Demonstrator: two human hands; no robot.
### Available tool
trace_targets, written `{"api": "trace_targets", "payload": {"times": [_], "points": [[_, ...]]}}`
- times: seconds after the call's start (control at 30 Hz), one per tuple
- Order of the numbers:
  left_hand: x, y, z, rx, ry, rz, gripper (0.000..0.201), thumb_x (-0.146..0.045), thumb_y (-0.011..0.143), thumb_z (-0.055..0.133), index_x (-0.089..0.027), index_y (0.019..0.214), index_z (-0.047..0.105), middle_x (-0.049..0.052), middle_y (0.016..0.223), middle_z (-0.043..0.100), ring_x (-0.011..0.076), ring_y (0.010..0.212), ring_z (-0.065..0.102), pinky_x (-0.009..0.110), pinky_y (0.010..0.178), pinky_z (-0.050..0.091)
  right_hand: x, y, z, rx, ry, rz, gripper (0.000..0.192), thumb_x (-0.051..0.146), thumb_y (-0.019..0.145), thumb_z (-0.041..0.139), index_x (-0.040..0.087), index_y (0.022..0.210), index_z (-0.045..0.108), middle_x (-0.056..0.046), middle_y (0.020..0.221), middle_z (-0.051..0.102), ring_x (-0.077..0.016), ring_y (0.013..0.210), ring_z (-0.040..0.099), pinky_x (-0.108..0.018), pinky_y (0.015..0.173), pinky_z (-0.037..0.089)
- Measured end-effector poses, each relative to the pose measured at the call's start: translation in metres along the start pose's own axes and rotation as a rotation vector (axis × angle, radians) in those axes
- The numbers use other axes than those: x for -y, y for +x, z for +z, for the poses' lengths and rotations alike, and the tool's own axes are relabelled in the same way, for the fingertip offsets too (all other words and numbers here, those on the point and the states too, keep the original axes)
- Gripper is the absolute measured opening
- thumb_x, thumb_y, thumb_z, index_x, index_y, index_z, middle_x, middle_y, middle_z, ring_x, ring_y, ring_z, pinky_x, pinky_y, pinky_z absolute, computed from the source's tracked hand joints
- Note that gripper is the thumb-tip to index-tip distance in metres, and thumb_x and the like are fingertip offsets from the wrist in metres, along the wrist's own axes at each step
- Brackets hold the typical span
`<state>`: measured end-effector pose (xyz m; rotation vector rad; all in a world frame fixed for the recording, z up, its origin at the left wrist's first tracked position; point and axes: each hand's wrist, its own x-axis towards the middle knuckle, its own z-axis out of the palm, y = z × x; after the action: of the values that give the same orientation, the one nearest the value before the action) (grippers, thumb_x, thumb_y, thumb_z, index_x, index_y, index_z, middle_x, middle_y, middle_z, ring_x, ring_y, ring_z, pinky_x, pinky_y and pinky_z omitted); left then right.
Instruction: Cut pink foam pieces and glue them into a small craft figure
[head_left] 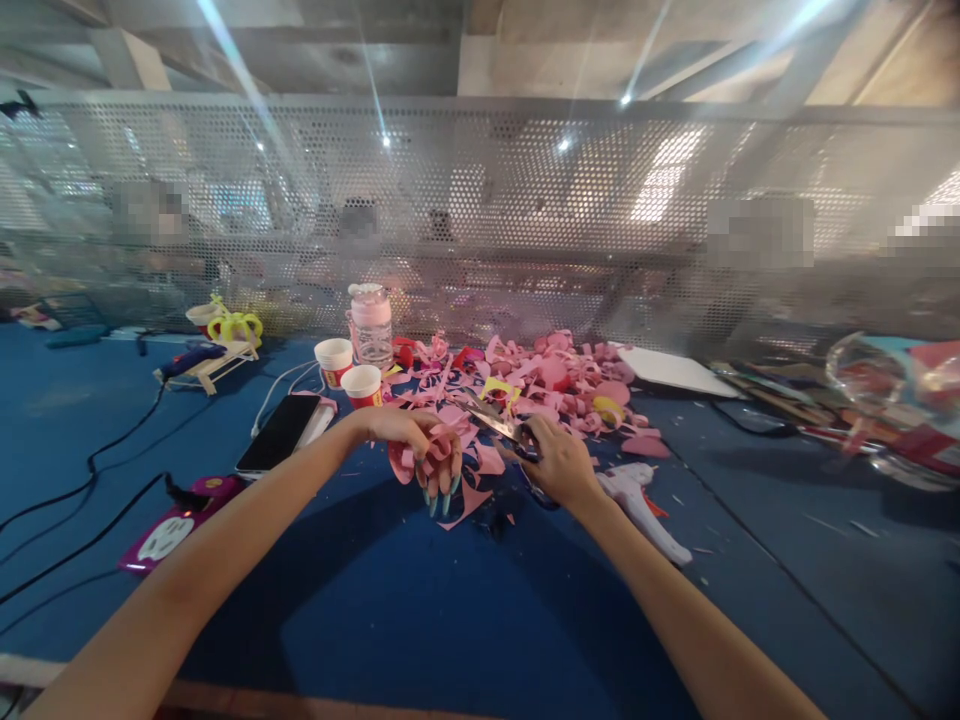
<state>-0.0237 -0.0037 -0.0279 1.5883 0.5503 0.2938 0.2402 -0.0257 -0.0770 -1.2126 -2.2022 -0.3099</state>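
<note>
The left hand (409, 432) curls half-closed around pink paper (442, 442), just left of the scissors (496, 422), gripped by the right hand (561, 462). Pink scraps (553, 372) crowd beyond; blue table (450, 620) stretches to the near edge.

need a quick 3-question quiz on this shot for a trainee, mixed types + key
1. Identify: what does the right hand hold, and what does the left hand hold?
2. True or false: the white glue gun lies on the blue table, to the right of the right forearm as the camera sees it.
3. Count: how many paper cups stand close by the clear bottle with the pink band?

Key
1. Right: scissors. Left: curled pink strips.
2. True.
3. Two.
</note>
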Motion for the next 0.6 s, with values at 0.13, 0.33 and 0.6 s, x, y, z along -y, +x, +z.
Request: {"api": "trace_targets", "payload": {"times": [0.13, 0.33, 0.6], "points": [[-0.001, -0.002, -0.005, 0.018, 0.014, 0.015, 0.045, -0.011, 0.058, 0.063, -0.023, 0.102, 0.062, 0.002, 0.089, 0.068, 0.0198, 0.085, 0.063, 0.030, 0.073, 0.050, -0.002, -0.001, 0.004, -0.034, 0.002, 0.062, 0.039, 0.053, 0.088, 0.034, 0.018, 0.081, 0.050, -0.009, 0.075, 0.060, -0.0216, 0.070, 0.057, -0.027, 0.055, 0.036], [0.006, 0.001, -0.021, -0.072, -0.144, 0.189, 0.048, -0.035, 0.072, 0.065, -0.022, 0.117, 0.056, 0.012, 0.121, 0.056, 0.0235, 0.112, 0.053, 0.034, 0.087, 0.045, -0.006, -0.002, 0.008, -0.079, -0.012, 0.188, 0.029, 0.045, 0.085, 0.042, 0.018, 0.085, 0.051, -0.009, 0.075, 0.061, -0.0223, 0.065, 0.056, -0.028, 0.054, 0.036], [0.036, 0.032, 0.007, -0.475, -0.600, 0.354, 0.055, -0.059, 0.074, 0.057, -0.020, 0.113, 0.053, 0.010, 0.107, 0.062, 0.0248, 0.100, 0.059, 0.042, 0.079, 0.050, -0.008, -0.003, 0.008, -0.166, -0.055, 0.338, 0.023, 0.038, 0.085, 0.042, 0.018, 0.088, 0.053, -0.010, 0.079, 0.063, -0.0228, 0.068, 0.058, -0.028, 0.053, 0.035]]}}
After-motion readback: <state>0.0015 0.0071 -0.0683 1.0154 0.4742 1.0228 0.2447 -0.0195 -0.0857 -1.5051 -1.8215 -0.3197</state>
